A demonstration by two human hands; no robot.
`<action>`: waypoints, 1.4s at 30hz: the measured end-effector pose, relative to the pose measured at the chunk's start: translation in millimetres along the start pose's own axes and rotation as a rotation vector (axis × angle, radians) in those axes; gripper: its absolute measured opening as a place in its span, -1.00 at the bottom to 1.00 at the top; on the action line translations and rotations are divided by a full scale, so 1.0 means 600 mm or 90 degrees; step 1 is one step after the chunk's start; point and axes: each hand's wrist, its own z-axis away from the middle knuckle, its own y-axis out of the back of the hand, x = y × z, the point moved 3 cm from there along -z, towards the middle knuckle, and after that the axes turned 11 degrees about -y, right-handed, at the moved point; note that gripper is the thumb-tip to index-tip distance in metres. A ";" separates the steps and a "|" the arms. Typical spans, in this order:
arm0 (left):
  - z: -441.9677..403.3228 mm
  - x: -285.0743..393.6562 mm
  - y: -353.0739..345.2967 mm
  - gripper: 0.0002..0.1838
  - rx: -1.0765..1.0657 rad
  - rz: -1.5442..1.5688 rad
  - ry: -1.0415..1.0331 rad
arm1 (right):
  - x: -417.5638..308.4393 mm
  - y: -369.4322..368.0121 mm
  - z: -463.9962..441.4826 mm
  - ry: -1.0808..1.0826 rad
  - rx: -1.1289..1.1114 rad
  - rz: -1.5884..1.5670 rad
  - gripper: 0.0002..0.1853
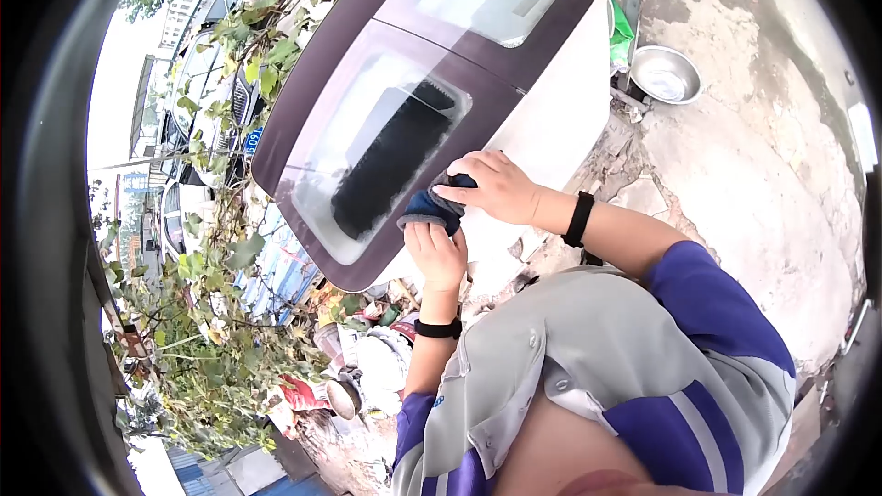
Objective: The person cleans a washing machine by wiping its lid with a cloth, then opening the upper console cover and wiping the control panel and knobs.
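Note:
In the head view a dark blue cloth (426,206) with a grey edge is bunched between my two hands. My left hand (435,255) grips its lower edge with bent fingers. From the upper right, my right hand (497,186) pinches the other end, thumb and fingers closed on the fabric. Both hands are just over the near edge of what looks like a twin-tub washing machine (448,49), with a purple-brown top and white body. Its two lids have see-through windows; the nearer window (395,152) shows a dark area. Whether the cloth touches the machine I cannot tell.
A metal basin (665,74) stands on the concrete ground (735,184) at upper right, near a green bag (621,35). Leafy vines (220,358) and parked cars (207,83) are on the left. Clutter, including a white round item (381,363), lies by my left forearm.

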 end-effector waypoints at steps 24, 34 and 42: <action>-0.288 0.120 -0.160 -0.58 -0.034 0.142 -0.125 | 0.207 0.165 0.022 -0.370 0.214 0.191 -0.31; -0.069 0.041 -0.022 -0.57 0.014 0.104 0.086 | 0.005 0.050 -0.011 -0.170 -0.063 0.048 -0.42; 0.010 0.038 0.011 -0.50 0.023 -0.045 0.176 | -0.058 -0.028 -0.037 -0.043 -0.132 0.021 -0.46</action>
